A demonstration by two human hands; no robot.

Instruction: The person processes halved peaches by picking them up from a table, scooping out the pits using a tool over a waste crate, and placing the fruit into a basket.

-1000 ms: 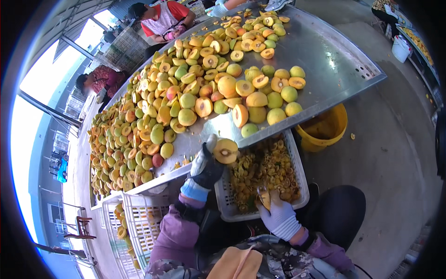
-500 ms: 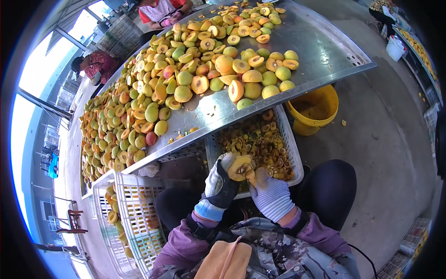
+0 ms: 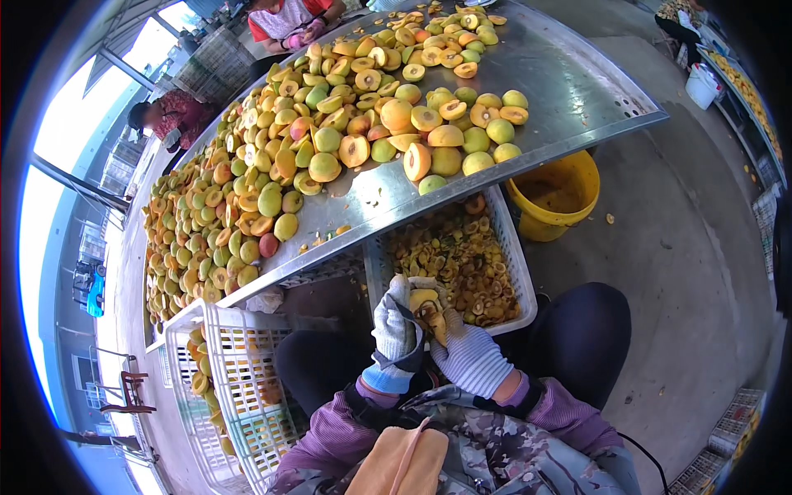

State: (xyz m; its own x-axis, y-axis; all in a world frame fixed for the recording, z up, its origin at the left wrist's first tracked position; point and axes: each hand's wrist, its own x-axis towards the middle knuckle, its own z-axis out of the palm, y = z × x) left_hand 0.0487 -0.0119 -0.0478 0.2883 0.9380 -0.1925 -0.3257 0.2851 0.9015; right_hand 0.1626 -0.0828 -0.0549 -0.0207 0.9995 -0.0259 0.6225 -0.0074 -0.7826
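Observation:
My left hand point(image 3: 394, 334), in a white and grey knit glove, is closed around a yellow peach half point(image 3: 423, 299). The cut face and brown stone hollow are turned toward my right hand point(image 3: 473, 356). That hand wears a striped glove, and its fingers are bent in against the cut face. A tan, narrow piece shows at its fingertips, too hidden to name. Both hands are above the near edge of a white crate point(image 3: 526, 289) holding stones and scraps point(image 3: 462, 264).
A metal table point(image 3: 569, 99) bears a big heap of peach halves point(image 3: 272, 165). Beneath its edge stands a yellow bucket point(image 3: 557, 198). White baskets point(image 3: 247, 355) with fruit are at my left. Two people point(image 3: 289, 25) point(image 3: 177, 120) sit along the table's far side.
The peach half has tilted and sunk deeper into my left hand. My right hand has shifted slightly left and down, closer against it.

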